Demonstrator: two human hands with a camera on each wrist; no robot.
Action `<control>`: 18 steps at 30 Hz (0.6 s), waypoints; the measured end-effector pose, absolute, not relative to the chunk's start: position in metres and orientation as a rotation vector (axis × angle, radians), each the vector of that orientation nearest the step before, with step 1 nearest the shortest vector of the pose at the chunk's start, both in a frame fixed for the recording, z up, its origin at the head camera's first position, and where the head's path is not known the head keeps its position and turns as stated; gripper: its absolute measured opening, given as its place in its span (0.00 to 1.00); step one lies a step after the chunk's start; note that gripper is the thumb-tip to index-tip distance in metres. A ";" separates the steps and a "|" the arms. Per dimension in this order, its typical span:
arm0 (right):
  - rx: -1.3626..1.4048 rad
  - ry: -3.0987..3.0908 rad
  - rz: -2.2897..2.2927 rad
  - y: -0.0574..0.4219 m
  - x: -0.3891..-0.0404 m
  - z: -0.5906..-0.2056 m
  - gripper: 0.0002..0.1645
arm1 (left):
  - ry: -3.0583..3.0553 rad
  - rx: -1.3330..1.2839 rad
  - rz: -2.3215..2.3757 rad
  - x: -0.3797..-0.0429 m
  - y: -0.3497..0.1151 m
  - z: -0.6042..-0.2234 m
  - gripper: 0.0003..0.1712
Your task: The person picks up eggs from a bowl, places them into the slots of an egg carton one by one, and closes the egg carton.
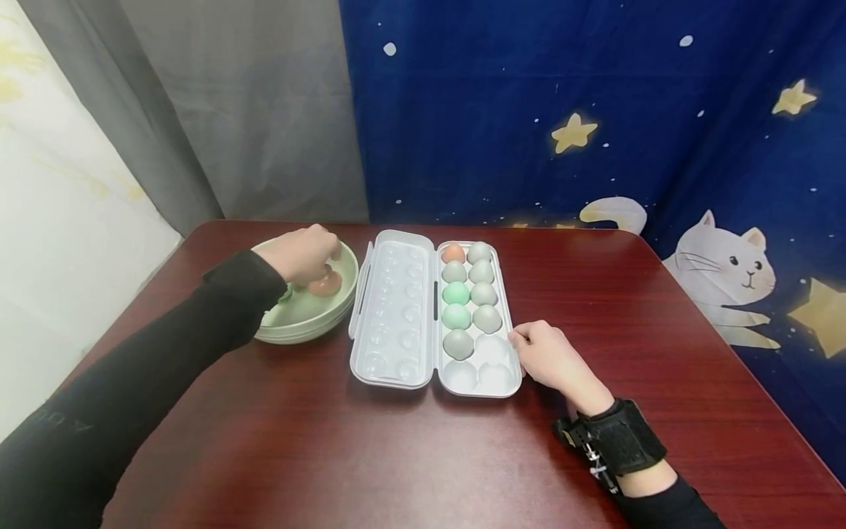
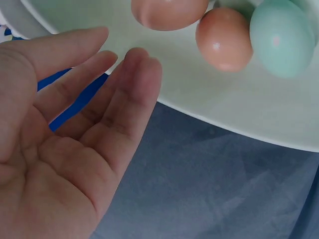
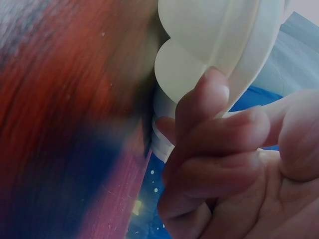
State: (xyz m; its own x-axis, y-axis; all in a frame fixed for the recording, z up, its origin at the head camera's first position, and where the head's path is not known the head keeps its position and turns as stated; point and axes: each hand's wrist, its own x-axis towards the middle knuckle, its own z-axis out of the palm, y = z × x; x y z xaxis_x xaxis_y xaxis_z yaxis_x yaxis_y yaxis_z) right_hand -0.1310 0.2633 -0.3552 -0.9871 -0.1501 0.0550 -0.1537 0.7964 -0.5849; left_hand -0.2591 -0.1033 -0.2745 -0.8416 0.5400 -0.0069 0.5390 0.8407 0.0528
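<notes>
Left hand [image 2: 75, 139], extended and unloaded, is near eggs [image 2: 224, 42] in the bowl [image 1: 307, 314], presumably light, smooth and fragile, best cupped round the middle; right hand [image 1: 550, 358] grips the carton [image 1: 492, 351] by its edge.

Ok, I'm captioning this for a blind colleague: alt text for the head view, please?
A person's left hand reaches into a pale green bowl holding eggs, while the right hand grips the side of an open egg carton with nine more eggs and three empty cups. Bowl and carton sit on a reddish-brown table before grey and blue curtains.
</notes>
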 end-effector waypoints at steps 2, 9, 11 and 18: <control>0.248 -2.973 0.971 0.264 -0.131 -0.356 0.19 | 2.967 0.877 0.041 -0.262 -0.099 -0.276 0.07; 0.242 -2.975 0.976 0.263 -0.131 -0.355 0.20 | 2.950 0.973 -0.156 -0.263 -0.090 -0.282 0.12; 0.237 -2.975 0.977 0.263 -0.131 -0.355 0.20 | 2.964 0.987 -0.203 -0.262 -0.088 -0.283 0.13; 0.231 -2.976 0.970 0.263 -0.130 -0.354 0.20 | 2.992 1.076 -0.287 -0.258 -0.084 -0.287 0.12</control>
